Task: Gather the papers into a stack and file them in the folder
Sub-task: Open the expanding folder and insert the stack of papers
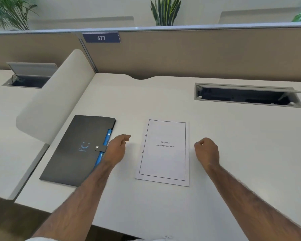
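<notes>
Now, head view: one look down over both forearms onto a white tabletop [233,145].
Papers: a white stack of papers [162,153] lies flat at the centre of the frame, its top sheet bordered in black and printed "Chapter 6 Learning Experience".
Folder: a dark folder [73,153] with a snap strap lies closed at left centre, tilted, blue tabs showing along its right edge.
Left hand: the left hand [116,147] sits between folder and papers, its wrist over the folder's right edge; grip narrow, fingers loosely curled, holding nothing.
Right hand: the right hand [207,150] is just right of the papers, apart from them; grip closed into a loose fist, empty.
Background: a cable hatch [247,95] lies open at upper right; a partition sign [101,37] reads 477.
</notes>
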`<act>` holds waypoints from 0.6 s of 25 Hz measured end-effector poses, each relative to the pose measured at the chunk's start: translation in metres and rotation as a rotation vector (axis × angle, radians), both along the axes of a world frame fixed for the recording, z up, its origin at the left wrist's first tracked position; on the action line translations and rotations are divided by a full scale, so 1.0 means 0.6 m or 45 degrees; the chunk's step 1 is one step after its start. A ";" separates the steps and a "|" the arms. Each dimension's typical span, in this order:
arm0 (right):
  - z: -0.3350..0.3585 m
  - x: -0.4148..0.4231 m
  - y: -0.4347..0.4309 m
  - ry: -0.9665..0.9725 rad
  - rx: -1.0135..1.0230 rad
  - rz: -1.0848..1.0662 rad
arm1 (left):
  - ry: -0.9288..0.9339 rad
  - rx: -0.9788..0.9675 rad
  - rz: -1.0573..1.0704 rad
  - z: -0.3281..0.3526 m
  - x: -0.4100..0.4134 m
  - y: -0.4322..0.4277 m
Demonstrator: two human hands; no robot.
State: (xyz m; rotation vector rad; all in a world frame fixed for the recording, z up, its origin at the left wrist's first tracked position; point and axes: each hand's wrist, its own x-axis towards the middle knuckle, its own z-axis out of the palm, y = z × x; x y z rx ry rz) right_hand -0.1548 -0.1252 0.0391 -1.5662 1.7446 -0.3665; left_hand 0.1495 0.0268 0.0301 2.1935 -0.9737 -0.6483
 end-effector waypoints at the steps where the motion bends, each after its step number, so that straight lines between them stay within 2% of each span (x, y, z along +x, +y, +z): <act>1: 0.009 0.014 0.016 0.023 -0.078 -0.012 | -0.090 -0.040 -0.030 0.000 0.033 0.016; 4: 0.012 0.093 0.073 0.037 -0.259 0.063 | -0.375 -0.108 -0.121 -0.006 0.162 0.069; 9: -0.012 0.304 0.186 0.056 -0.289 0.331 | -0.634 0.294 -0.063 -0.047 0.367 0.182; 12: -0.038 0.414 0.250 0.082 -0.194 0.539 | -0.683 0.409 -0.103 -0.070 0.400 0.218; 15: -0.045 0.474 0.284 0.101 -0.145 0.691 | -0.668 0.425 -0.048 -0.083 0.374 0.212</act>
